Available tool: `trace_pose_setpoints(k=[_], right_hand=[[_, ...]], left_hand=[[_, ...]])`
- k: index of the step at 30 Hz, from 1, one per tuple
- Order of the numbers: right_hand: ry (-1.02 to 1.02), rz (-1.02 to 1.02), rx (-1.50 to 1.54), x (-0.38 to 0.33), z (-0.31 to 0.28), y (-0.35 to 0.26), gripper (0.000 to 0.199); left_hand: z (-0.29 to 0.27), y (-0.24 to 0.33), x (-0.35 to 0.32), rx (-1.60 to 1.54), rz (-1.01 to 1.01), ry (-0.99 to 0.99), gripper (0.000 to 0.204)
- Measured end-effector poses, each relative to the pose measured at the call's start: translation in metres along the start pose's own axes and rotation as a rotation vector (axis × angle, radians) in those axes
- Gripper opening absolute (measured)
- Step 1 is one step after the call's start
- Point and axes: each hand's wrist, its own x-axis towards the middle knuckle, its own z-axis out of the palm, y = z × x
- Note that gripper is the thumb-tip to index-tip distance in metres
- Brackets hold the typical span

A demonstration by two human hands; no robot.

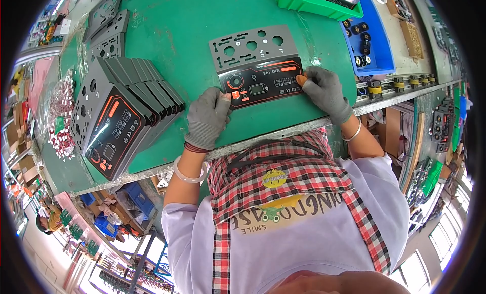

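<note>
Shirt (309, 243), panel (259, 76), blue bin (383, 53) w/ prob. fittings (365, 37)

This is a factory assembly workshop: on a green-topped workbench (177, 33), a control panel (268, 77) lies near a stack of matching panels (119, 124), alongside a heap of small white-and-red parts (62, 139) and a blue parts bin (380, 46) of black fittings (365, 44). Around it are blue crates (137, 199), another worker (49, 223) and large windows (445, 239).

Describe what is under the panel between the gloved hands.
The green tabletop shows around the panel; the panel's underside and whatever lies directly beneath it are covered.
</note>
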Motion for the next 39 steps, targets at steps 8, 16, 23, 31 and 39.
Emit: trace_pose_setpoints(k=[8,16,23,31,39], right_hand=[[-0.015,0.015,0.006,-0.0004,-0.0025,-0.0026,0.025],[0.024,-0.017,0.017,-0.0003,-0.0002,-0.0037,0.025],[0.013,-0.057,-0.014,0.0002,0.0003,0.0007,0.025],[0.034,-0.109,-0.099,-0.0001,0.0013,0.0009,0.023],[-0.050,-0.036,-0.143,-0.0008,-0.0027,-0.0049,0.027]], left_hand=[[0.0016,0.0021,0.0014,-0.004,-0.010,-0.013,0.024],[0.0030,0.0025,0.0024,0.002,-0.024,-0.002,0.022],[0.0046,0.0066,-0.0004,0.016,-0.062,0.032,0.023],[0.0049,0.0042,0.0003,0.003,-0.069,0.025,0.024],[0.0041,0.0046,-0.0006,0.036,-0.068,0.038,0.024]])
